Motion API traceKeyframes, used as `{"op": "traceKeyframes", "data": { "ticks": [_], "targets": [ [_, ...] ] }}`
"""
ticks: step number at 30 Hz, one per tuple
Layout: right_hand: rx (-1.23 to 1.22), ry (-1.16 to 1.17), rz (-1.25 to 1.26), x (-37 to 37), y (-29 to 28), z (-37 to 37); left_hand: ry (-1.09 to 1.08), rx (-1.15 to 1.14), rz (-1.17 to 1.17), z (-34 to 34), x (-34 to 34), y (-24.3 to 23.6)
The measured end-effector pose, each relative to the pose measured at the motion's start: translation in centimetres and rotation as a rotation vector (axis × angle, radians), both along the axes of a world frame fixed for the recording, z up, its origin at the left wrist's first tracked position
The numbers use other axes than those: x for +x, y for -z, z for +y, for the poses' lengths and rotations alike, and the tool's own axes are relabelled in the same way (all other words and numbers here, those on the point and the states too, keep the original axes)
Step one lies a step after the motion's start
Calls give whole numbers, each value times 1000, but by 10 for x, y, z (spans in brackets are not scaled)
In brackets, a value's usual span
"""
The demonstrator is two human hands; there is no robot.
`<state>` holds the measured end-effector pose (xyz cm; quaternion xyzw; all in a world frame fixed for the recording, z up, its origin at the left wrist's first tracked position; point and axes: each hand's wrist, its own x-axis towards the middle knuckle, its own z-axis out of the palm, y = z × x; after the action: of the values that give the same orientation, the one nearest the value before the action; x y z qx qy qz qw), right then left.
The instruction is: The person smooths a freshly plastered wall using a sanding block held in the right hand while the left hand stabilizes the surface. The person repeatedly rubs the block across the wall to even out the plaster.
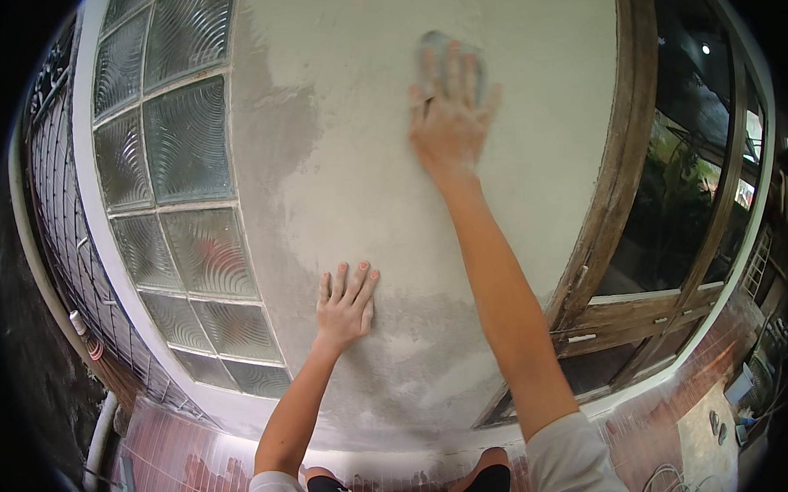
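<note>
My right hand (pixel 449 134) is raised high on the wall and presses a flat grey pad (pixel 435 42) against it, fingers spread over the pad. Motion blurs both, so whether the pad is sandpaper or a sponge I cannot tell. Lower and to the left, my left hand (pixel 346 308) lies open and flat on the wall with nothing in it. Pale dust coats both hands. The wall (pixel 539 152) is smooth and whitish across its upper part, with rougher grey patches down the left side and along the bottom.
Glass blocks (pixel 187 136) in a pale frame border the wall on the left. On the right stands a wooden frame (pixel 615 175) with dark glass. A broom (pixel 105 364) leans at the lower left. Dusty red tiles (pixel 188 466) and slippers (pixel 717 425) lie below.
</note>
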<state>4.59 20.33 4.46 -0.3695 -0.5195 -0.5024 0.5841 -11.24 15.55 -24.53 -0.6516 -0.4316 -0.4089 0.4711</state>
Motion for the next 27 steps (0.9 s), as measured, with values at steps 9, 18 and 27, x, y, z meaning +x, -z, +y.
{"op": "traceKeyframes", "data": {
  "ticks": [9,18,27],
  "targets": [
    [-114,-233,-176,-23,-28,-18,64,-42,-58,-14,-56,-171],
    [-485,-279,-485,-45,-47,-44,73,71,27,-14,-80,-380],
    [-514,-246,-332,-75,-59,-53,-40,160,183,-14,-104,-553]
  ]
}}
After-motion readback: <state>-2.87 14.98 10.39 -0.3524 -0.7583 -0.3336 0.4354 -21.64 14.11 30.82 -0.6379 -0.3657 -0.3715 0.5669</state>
